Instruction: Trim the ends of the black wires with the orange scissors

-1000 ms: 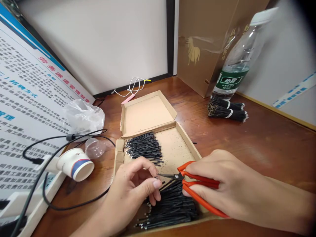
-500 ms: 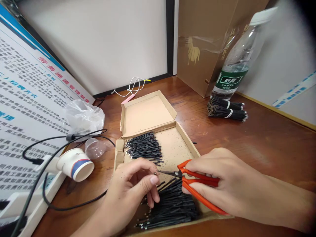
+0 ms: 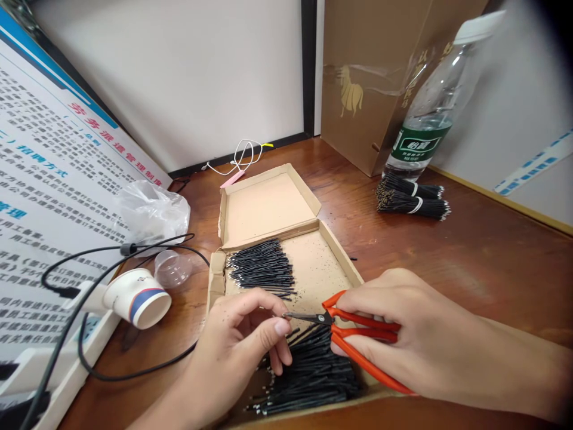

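Both angle inward: right hand (image 3: 409, 316) clamped on red-handled scissors (image 3: 322, 319), left hand (image 3: 237, 335) curled, its grip unclear.

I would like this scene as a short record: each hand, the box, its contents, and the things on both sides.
Right hand: holds scissors with orange-red handles
Left hand: close to the blade tips; anything pinched is too small to tell
Cardboard box: open
Contents: silver-tipped black wires in two piles
Right of box: tied black bundles, water bottle
Left of box: paper cup, plastic bag
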`<action>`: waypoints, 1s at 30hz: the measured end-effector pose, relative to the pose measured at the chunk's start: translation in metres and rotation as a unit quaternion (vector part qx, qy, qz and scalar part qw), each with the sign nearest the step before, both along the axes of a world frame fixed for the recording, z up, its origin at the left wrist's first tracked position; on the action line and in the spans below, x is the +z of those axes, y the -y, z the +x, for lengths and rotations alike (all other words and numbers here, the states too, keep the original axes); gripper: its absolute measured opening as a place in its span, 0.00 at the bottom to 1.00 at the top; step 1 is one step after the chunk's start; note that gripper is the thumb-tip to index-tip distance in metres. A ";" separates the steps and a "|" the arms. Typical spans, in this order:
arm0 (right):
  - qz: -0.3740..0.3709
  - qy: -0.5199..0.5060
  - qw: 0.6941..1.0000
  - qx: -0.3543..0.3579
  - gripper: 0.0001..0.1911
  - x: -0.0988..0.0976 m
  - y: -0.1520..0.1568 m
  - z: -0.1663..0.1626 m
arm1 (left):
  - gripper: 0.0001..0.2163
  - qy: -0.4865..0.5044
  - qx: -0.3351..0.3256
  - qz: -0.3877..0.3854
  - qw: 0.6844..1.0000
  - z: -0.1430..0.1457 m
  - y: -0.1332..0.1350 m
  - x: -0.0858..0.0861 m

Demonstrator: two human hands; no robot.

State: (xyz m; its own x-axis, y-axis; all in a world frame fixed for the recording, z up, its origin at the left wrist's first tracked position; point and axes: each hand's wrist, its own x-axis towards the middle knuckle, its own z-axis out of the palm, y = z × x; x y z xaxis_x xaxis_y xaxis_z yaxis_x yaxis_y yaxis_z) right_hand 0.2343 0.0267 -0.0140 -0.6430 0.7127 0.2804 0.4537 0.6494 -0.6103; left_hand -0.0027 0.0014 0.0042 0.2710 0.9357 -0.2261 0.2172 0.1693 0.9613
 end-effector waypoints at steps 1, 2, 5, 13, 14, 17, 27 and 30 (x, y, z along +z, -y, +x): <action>0.001 0.001 1.000 0.001 0.16 0.000 0.000 0.000 | 0.08 0.000 -0.001 0.003 1.000 0.000 0.000 0.000; 0.002 -0.001 1.000 0.002 0.16 0.001 0.000 0.000 | 0.08 -0.001 -0.002 0.005 1.000 0.001 0.000 0.000; 0.007 -0.007 1.000 0.005 0.17 0.001 -0.002 0.000 | 0.08 -0.005 -0.004 0.014 1.000 0.001 0.000 0.000; 0.038 -0.026 0.999 0.021 0.15 -0.003 -0.003 0.002 | 0.07 -0.005 -0.005 0.033 0.999 0.000 -0.001 0.000; 0.036 -0.021 0.999 0.019 0.16 -0.003 -0.002 0.002 | 0.07 -0.007 -0.004 0.032 0.999 0.000 -0.001 0.000; 0.028 -0.002 1.000 0.012 0.16 -0.001 -0.002 0.001 | 0.08 -0.012 -0.004 0.029 0.999 0.000 -0.001 0.000; 0.044 -0.025 0.998 0.024 0.15 -0.003 -0.004 0.001 | 0.09 -0.011 -0.013 0.039 0.999 -0.001 -0.001 0.001; 0.028 -0.009 0.999 0.011 0.16 -0.003 -0.003 0.001 | 0.09 -0.015 -0.016 0.041 0.999 0.000 -0.002 0.001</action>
